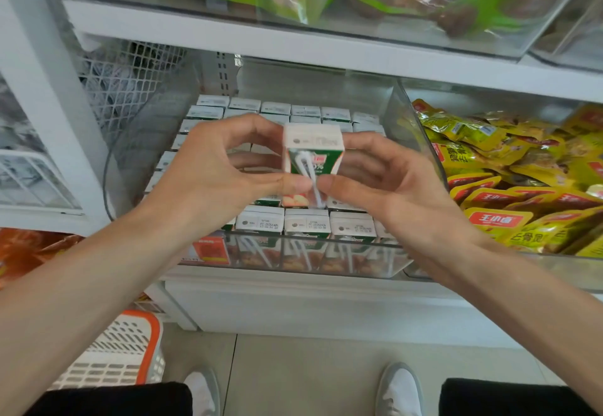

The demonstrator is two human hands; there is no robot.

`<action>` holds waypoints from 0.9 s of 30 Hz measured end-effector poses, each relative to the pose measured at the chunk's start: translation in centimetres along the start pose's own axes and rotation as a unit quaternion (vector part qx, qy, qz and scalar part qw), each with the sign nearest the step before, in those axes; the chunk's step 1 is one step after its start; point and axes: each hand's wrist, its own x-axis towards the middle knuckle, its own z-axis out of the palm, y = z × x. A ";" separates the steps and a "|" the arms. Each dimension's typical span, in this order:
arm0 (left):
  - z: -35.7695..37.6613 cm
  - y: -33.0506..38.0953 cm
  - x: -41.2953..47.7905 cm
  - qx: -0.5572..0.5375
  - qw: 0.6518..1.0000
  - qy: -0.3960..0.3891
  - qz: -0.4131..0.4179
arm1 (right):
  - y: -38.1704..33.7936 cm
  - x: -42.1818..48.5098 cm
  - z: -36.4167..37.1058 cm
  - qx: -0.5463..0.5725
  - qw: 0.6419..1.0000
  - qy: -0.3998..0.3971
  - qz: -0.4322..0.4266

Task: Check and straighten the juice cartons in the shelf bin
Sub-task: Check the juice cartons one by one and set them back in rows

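One juice carton (313, 149) pinched between left hand (208, 174) and right hand (394, 183) | shelf bin (140, 144) below | white shelf (293, 304) | tiled floor (326, 366)

Lighting's bright and pretty even, soft white light, no hard shadows, just some shade at the back of the clear bin (293, 254). Its front wall catches pale reflections, and the tub (424, 37) up top is streaky with glare. The yellow packets (522, 187) have shiny hot spots. The held carton (313, 154) is a bit smeared and its print is unreadable, while the front-row cartons (308, 223) look sharper, with date stamps nearly legible. Wide-angle warp is obvious: shelf edges (293, 51) bow and the forearms (98, 285) stretch toward the bottom corners. The left edge goes soft and washed out.
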 end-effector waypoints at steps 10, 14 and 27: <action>0.4 -0.2 0.0 0.071 0.994 0.005 0.084 | 0.8 0.1 -0.6 -0.130 0.979 0.016 -0.155; 0.2 -0.2 0.1 0.086 0.993 0.000 0.086 | 0.4 0.0 -0.5 -0.072 0.992 0.023 -0.098; 0.2 -0.5 0.0 0.057 0.993 -0.087 0.059 | -0.8 0.2 -0.1 0.111 0.982 0.063 0.138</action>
